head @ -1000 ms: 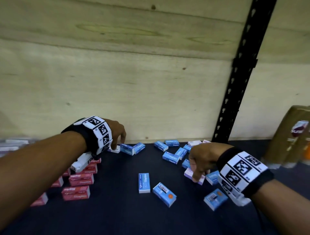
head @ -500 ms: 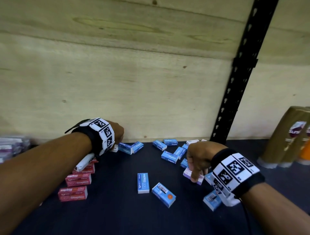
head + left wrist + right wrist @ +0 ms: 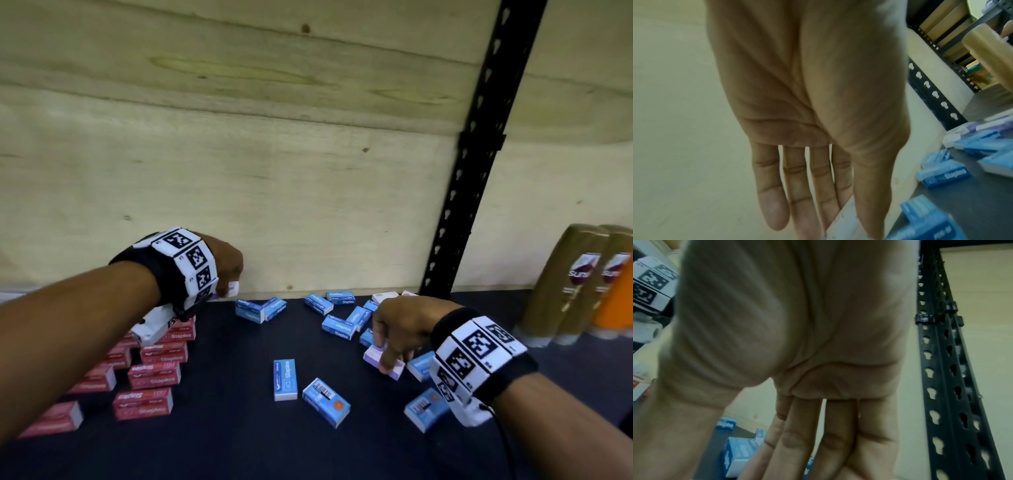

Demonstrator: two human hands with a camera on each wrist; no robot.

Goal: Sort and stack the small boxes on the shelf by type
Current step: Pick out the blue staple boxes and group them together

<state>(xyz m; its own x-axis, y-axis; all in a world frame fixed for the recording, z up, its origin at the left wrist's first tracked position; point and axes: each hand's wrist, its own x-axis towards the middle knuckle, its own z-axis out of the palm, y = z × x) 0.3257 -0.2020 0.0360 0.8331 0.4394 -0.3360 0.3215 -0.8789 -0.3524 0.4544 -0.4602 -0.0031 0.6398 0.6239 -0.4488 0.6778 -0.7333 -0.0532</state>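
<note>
Small staple boxes lie on a dark shelf (image 3: 222,442). Red boxes (image 3: 154,375) sit stacked in rows at the left. Blue boxes (image 3: 285,379) lie scattered across the middle and right, also in the left wrist view (image 3: 943,176) and right wrist view (image 3: 740,451). My left hand (image 3: 227,279) is near the back wall, pinching a small white-lilac box (image 3: 233,289) between thumb and fingers; its corner shows under the thumb (image 3: 844,225). My right hand (image 3: 385,353) reaches down onto a lilac box (image 3: 375,356) among the blue ones, fingers and thumb on its sides.
A plywood back wall (image 3: 274,205) closes the shelf. A black slotted upright (image 3: 479,150) stands at the right of centre. Brown wrapped bottles (image 3: 565,284) and something orange (image 3: 616,305) stand at the far right. More white-lilac boxes (image 3: 385,296) lie by the wall.
The left hand has closed on the small white-lilac box by the back wall and raised it a little. The right hand has stayed on the lilac box.
</note>
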